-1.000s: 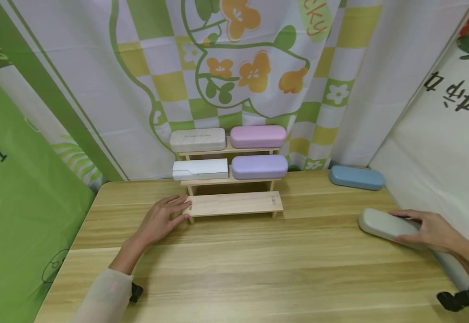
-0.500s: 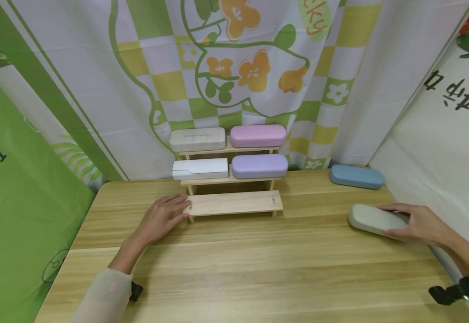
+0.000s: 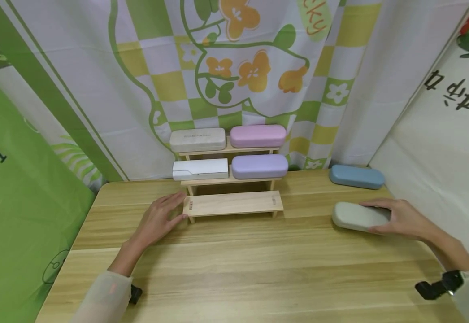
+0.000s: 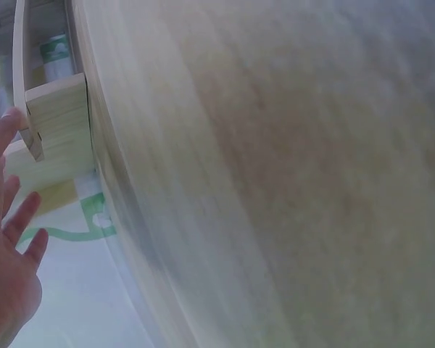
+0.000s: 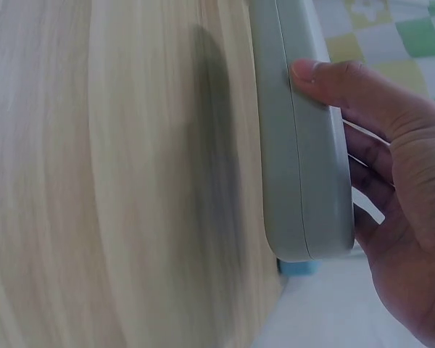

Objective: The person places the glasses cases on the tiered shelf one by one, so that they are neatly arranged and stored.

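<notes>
On the right of the table, my right hand (image 3: pixel 406 220) grips a grey-green glasses case (image 3: pixel 357 216) between thumb and fingers. The right wrist view shows the thumb on one long side of the case (image 5: pixel 301 145), which casts a shadow on the wood below. My left hand (image 3: pixel 159 220) is at the left end of a three-tier wooden stand (image 3: pixel 234 204), its fingers straight. In the left wrist view a fingertip of the left hand (image 4: pixel 11 239) touches the end of the stand's board (image 4: pixel 58 101). Nothing lies on the lowest tier.
A grey-white case (image 3: pixel 198 140) and a pink case (image 3: pixel 258 136) sit on the top tier. Below them lie a white case (image 3: pixel 200 169) and a lavender case (image 3: pixel 259 166). A blue case (image 3: pixel 357 176) rests at the table's back right. Printed curtains (image 3: pixel 137 112) hang behind.
My right hand has moved left across the table with the grey-green glasses case. The left hand's fingers have drawn back slightly from the top of the lowest board.
</notes>
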Tool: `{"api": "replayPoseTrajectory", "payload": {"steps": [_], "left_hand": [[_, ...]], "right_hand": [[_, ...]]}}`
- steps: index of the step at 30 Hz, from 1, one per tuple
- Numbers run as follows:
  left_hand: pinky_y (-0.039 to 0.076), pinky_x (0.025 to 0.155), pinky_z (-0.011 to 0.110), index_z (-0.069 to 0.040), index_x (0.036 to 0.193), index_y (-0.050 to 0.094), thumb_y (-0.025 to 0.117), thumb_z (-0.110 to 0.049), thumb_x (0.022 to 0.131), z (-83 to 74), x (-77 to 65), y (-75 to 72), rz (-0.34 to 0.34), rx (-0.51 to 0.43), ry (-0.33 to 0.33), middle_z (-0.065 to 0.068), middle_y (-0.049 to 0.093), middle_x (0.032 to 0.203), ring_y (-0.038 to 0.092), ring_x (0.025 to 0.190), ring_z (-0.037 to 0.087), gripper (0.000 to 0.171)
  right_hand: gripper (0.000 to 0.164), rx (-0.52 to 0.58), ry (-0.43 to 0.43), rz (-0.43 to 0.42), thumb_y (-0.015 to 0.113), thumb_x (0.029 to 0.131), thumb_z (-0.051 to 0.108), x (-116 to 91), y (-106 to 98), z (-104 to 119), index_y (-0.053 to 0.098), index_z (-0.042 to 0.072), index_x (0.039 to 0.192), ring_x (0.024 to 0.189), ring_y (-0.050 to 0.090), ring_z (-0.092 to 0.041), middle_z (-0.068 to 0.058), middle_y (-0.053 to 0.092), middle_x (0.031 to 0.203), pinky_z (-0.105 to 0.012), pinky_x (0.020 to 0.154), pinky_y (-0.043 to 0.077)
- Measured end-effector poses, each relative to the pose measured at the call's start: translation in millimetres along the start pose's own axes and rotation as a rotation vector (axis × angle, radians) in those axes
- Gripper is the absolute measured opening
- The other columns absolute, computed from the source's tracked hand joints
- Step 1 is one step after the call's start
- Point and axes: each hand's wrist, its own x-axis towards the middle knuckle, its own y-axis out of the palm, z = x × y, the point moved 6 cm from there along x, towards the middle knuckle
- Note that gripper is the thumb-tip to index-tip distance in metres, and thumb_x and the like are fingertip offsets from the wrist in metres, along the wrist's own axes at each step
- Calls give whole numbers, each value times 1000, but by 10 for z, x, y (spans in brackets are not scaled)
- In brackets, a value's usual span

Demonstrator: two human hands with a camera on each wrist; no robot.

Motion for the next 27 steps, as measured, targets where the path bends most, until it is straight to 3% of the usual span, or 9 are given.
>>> {"api": "replayPoseTrajectory", "payload": {"steps": [6,11,18,27], "left_hand": [[46,108,68,-1,143,65,93,-20,82,11,-33,-17,-40,30,-10,23,53,156,57,133,47,70],[46,108,67,-1,142,65,97,-15,75,-1,-42,-48,-118,19,48,24,55,154,56,132,47,75],[45,106,69,1,145,62,99,-13,70,-11,-15,-79,-163,19,97,26,56,152,54,133,50,85],[43,109,69,0,149,58,101,-17,66,-3,32,-104,-132,46,94,24,53,155,49,138,49,94]], "right_hand": [[70,12,-102,-8,105,61,27,140,68,183,79,14,124,104,64,0,-4,78,118,-9,78,46],[72,-8,-203,-28,105,57,28,252,101,350,79,16,123,103,70,-12,-6,79,117,-7,79,45],[70,18,-222,9,104,61,27,397,141,544,78,14,124,104,72,-23,-8,78,119,-10,83,47],[69,34,-229,61,103,64,31,558,207,722,78,14,126,107,72,-28,-7,77,123,-28,80,57]]}}
